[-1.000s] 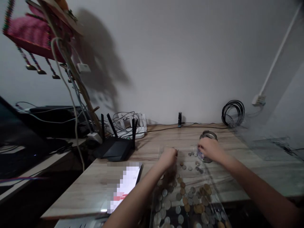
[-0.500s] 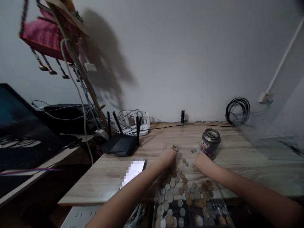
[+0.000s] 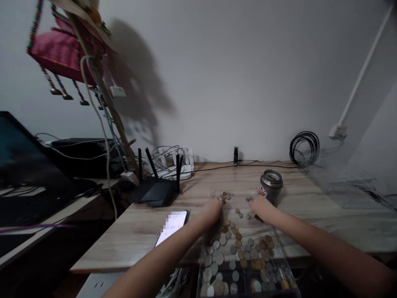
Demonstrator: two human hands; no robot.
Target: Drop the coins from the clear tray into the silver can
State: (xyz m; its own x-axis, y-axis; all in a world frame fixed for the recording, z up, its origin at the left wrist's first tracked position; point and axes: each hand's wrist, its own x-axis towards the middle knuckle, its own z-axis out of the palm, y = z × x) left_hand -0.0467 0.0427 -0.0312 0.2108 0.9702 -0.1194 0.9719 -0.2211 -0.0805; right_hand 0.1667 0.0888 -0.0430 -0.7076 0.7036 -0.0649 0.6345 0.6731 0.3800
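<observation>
While the wood-grain table [image 3: 316, 225] spans the view before you, the see-through tray [image 3: 289, 274] reaches past its near edge, so pressing on that overhanging end could well tip it. You have the most room for moving on the right, between the tray's side wall and the cable coil [image 3: 305, 148]; on the left, the black router [image 3: 161, 189] and the lit phone [image 3: 175, 229] narrow the way. Your left hand [image 3: 214, 209] and right hand [image 3: 262, 207] both reach down toward the tray's far end, fingers drawn in narrow; whether either pinches anything, I cannot tell. Just beyond your right hand stands the can [image 3: 271, 188], upright under its slotted lid; its contents are hidden. As for the coins [image 3: 220, 259], many lie loose toward your end, some overlapping, with a small cluster at your left fingertips and a few by your right. Most seem left to handle.
</observation>
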